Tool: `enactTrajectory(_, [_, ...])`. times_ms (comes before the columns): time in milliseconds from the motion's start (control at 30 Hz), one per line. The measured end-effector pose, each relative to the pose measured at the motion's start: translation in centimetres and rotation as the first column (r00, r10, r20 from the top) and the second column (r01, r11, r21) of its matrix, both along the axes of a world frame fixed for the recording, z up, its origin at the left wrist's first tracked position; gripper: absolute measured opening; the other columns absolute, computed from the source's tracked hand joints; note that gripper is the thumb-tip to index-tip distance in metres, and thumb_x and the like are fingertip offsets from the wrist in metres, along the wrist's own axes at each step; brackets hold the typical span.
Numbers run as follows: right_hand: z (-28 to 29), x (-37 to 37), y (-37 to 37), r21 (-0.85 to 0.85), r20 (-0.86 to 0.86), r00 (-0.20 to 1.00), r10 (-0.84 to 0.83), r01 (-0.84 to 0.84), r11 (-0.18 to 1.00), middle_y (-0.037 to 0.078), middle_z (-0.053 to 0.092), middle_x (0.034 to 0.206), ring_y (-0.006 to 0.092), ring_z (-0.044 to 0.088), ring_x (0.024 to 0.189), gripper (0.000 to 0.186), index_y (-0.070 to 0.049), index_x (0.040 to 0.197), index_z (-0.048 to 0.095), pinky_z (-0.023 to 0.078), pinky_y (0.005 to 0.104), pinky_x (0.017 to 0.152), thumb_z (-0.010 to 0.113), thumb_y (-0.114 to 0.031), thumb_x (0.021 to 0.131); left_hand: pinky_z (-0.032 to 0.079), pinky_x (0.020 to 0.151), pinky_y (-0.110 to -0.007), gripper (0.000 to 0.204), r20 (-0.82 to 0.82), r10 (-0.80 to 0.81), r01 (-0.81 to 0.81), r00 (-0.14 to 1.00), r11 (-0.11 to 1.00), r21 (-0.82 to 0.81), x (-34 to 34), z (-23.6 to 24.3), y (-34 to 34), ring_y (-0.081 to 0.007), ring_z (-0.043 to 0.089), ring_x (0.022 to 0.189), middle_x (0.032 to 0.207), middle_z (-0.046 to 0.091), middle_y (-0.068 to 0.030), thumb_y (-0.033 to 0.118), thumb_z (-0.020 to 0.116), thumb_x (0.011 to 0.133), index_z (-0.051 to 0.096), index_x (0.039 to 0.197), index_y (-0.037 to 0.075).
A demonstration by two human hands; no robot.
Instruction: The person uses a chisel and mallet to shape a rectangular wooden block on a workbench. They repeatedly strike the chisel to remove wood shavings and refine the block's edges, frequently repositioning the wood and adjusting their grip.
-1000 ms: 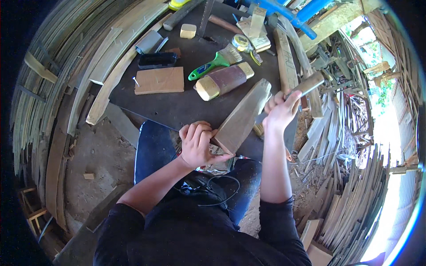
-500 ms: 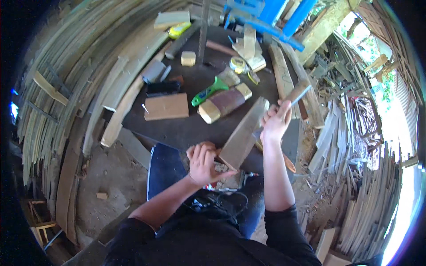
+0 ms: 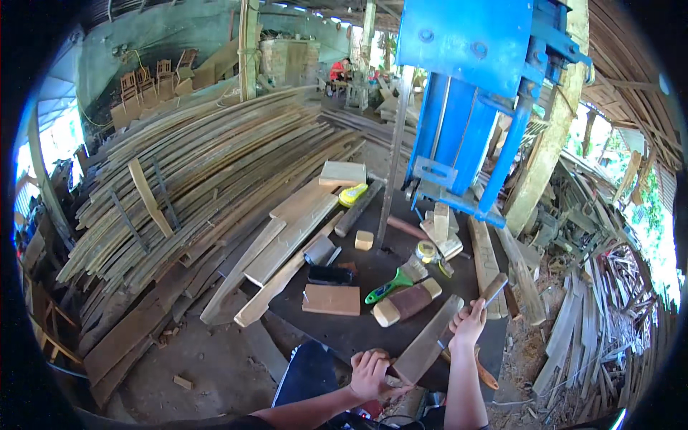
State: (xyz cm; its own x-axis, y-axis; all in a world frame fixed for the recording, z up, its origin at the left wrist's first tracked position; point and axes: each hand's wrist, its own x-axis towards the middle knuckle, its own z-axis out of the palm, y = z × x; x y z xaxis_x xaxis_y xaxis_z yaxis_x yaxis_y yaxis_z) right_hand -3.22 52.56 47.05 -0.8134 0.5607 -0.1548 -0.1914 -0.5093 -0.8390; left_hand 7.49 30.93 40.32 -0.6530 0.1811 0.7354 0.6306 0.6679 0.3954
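Wooden block (image 3: 428, 342), slanted toward upper right, was pinched by left grip (image 3: 370, 373); bar (image 3: 496, 287) was clasped by right grip (image 3: 468, 326).

White daylight glares at both sides while fisheye distortion bows the stacked boards (image 3: 215, 188).

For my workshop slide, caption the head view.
Left hand holds a wooden block; right hand grips a bar-like tool beside it.
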Motion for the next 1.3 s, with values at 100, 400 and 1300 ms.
enactTrajectory(100, [-1.2,-0.4,0.8,-0.093,0.018,0.997,0.081,-0.079,0.993,-0.006,0.034,0.062,0.0064,0.027,0.046,0.03,-0.018,0.098,0.049,0.018,0.0237,0.041,0.05,-0.047,0.104,0.035,0.088,-0.042,0.077,-0.014,0.053,-0.053,0.998,0.999,0.007,0.4,0.3,-0.2,-0.0263,0.059,0.096,0.099,0.059,-0.0091,0.07,0.082,0.06,0.063,0.096,0.005])
enactTrajectory(400, [-1.3,0.1,1.4,-0.117,-0.049,0.989,0.137,-0.142,0.983,-0.007,0.031,0.061,0.0064,0.022,0.046,0.029,-0.018,0.095,0.052,0.016,0.0249,0.042,0.05,-0.046,0.104,0.036,0.087,-0.04,0.077,-0.032,0.048,-0.049,0.998,0.999,-0.013,0.3,0.6,-0.1,-0.0251,0.06,0.094,0.096,0.059,-0.0077,0.069,0.084,0.056,0.062,0.093,0.004])
enactTrajectory(1300, [-0.3,0.2,1.2,-0.161,0.004,0.99,0.14,-0.138,0.977,-0.008,0.033,0.061,0.0045,0.024,0.044,0.016,-0.016,0.089,0.053,0.016,0.0228,0.037,0.057,-0.027,0.1,0.035,0.086,-0.041,0.075,-0.079,0.062,-0.064,0.995,0.998,-0.015,0.0,0.5,0.1,-0.0234,0.061,0.09,0.094,0.059,-0.0071,0.073,0.077,0.062,0.062,0.091,0.005])
